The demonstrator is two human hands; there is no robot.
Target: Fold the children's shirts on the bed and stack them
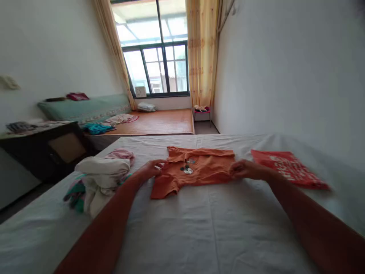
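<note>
An orange T-shirt (205,167) with a small dark and white print lies on the white bed sheet (182,228), its neck end toward the left and its hem toward the right. My left hand (154,168) pinches the shirt's edge at the neck end. At the opposite end, the fingers of my right hand (242,169) are closed on the hem corner. One sleeve points toward me at the lower left, and the far side of the shirt shows a fold along its length.
A heap of white, pink and green clothes (105,175) sits on the left of the bed. To the right lies a folded red garment (288,167) with white lettering. Beyond stand a dark cabinet (57,148), a second bed with a brown mat (165,121) and a small stool (202,110).
</note>
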